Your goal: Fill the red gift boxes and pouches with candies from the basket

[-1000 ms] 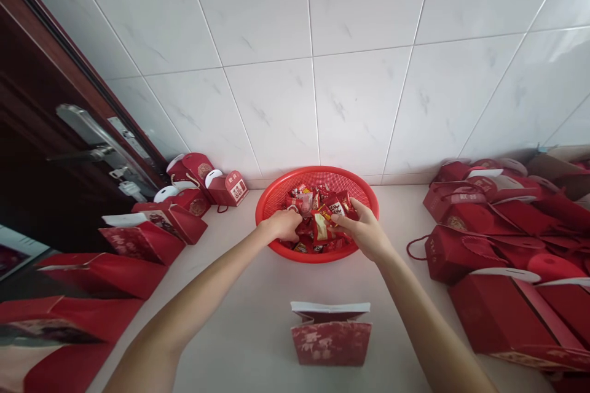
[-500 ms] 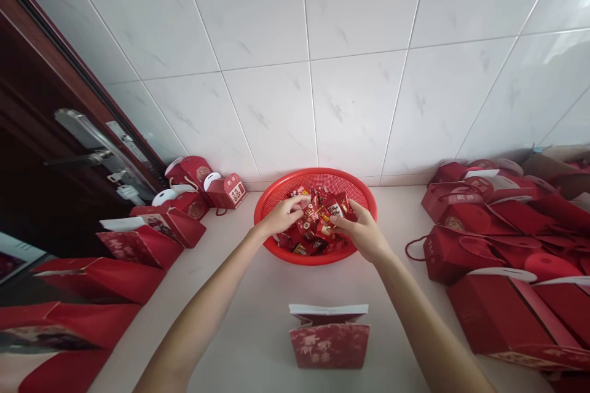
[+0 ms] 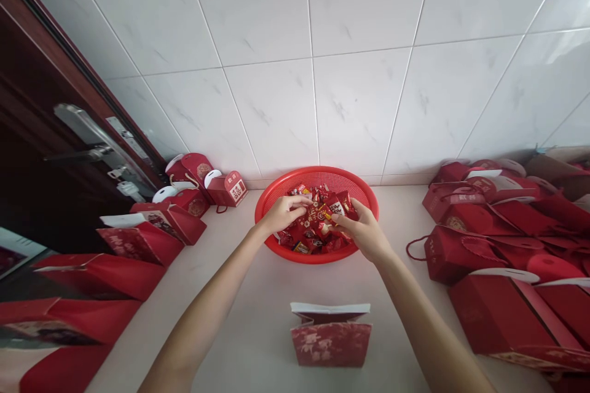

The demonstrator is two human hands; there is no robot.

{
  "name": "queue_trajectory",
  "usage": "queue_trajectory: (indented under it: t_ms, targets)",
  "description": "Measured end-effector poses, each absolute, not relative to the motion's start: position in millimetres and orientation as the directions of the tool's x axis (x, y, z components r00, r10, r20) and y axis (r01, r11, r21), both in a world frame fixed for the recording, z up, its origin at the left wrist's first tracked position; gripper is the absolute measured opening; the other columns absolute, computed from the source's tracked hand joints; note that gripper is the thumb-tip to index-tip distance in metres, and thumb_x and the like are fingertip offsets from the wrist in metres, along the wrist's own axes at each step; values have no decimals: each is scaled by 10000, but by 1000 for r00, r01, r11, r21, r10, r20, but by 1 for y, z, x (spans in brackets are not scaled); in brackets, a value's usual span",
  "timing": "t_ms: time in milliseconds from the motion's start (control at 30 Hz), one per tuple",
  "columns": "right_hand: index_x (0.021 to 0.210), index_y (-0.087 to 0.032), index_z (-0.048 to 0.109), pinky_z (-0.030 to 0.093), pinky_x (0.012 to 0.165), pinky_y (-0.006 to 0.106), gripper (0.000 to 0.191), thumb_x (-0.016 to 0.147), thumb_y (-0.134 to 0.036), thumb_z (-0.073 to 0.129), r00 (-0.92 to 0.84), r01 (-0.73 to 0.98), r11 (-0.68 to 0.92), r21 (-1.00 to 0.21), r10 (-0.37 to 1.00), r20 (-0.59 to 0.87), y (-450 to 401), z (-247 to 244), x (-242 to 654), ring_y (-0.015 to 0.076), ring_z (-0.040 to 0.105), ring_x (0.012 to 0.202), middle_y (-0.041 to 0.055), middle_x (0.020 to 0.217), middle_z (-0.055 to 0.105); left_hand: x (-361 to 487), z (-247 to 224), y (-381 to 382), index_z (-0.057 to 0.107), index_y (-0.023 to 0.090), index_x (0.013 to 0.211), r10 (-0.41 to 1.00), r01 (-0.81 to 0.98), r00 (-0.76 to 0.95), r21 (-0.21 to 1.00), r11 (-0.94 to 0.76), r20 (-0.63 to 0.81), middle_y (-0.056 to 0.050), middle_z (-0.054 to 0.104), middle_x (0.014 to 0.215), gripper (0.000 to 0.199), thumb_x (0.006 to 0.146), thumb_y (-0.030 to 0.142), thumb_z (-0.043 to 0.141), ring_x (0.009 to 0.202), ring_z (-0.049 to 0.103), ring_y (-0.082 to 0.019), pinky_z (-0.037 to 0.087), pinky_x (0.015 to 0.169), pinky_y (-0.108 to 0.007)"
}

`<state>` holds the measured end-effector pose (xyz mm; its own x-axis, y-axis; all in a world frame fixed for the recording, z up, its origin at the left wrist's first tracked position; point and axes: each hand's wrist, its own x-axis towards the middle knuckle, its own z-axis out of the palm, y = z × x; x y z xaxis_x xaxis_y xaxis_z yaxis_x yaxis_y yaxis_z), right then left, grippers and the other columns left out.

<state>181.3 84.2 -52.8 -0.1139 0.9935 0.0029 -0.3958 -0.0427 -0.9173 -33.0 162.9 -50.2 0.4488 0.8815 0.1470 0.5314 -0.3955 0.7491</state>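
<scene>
A red oval plastic basket stands against the wall, filled with wrapped candies in mostly red and gold wrappers. Both my hands are inside it. My left hand comes in from the left, fingers and thumb closed at the edge of a red packet with gold characters. From the right, my right hand grips a red candy packet with a white patch between thumb and fingers. Nearer to me, a red patterned gift box stands upright with its top open.
Red gift boxes crowd the right side of the white tabletop. More red boxes line the left edge, beside a dark door with a metal handle. A small red box stands by the tiled wall.
My left fingers have straightened slightly over the red packet. The candies between my hands have shifted a little. My right hand has barely moved.
</scene>
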Motion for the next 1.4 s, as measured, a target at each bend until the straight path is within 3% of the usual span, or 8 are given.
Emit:
queue_trajectory:
  t_ms: [100,300,433,600,767,1000,1167,1400]
  targets:
    - [1017,-205,662,612,865,388,446,660,-362,878,-115,-386,-51,-921,993,-7,84,-52,182,172,719,724,10,962,744,-32,-51,163,778,181,1057,898,604,416,695,-390,142,-65,772,1163,339,837,207,521,1098,700,-238,536,949,-315]
    - [980,-196,677,617,829,359,413,652,-357,869,-92,-380,-27,-924,996,8,83,-50,181,193,697,857,25,965,745,-33,-51,163,808,203,970,946,778,305,544,-314,110,-48,806,917,321,804,147,539,790,727,-228,547,784,-315]
    - [965,-196,678,616,804,349,406,645,-355,871,-81,-374,-30,-927,997,0,84,-51,181,178,687,805,21,943,747,-34,-51,163,807,206,966,961,827,245,489,-278,132,-63,807,904,305,799,149,558,858,728,-258,539,817,-332]
    - [951,-202,692,621,806,357,396,634,-348,880,-69,-398,-21,-917,998,7,85,-53,181,198,693,846,26,952,754,-33,-50,163,803,215,990,954,790,252,535,-299,161,-48,813,979,315,813,155,549,899,741,-246,561,853,-327]
    - [941,-206,698,621,818,369,404,619,-347,896,-58,-426,-23,-904,998,3,84,-53,179,207,703,854,25,946,758,-32,-47,163,796,192,1012,930,678,284,637,-367,234,-52,790,1128,309,841,193,538,1071,729,-234,558,973,-332]
    - [837,-206,679,613,775,321,365,579,-303,919,88,-594,22,-804,995,-37,88,-53,181,191,724,805,5,866,739,-48,-37,168,728,104,1157,916,621,73,701,-351,394,-139,732,1255,400,911,258,453,1176,682,-268,500,1071,-407]
    - [779,-198,690,616,842,337,338,555,-289,926,132,-669,45,-742,990,-59,92,-53,185,218,738,884,30,917,743,-37,-37,154,788,161,993,919,603,205,697,-389,336,-79,800,1061,289,854,233,544,1001,739,-268,575,924,-379]
    - [792,-200,704,623,835,363,327,583,-304,932,25,-633,-12,-774,999,-36,90,-52,186,235,748,882,31,910,753,3,-35,138,743,187,1168,877,569,318,667,-481,361,-64,774,1167,333,922,252,528,1137,699,-253,559,971,-348]
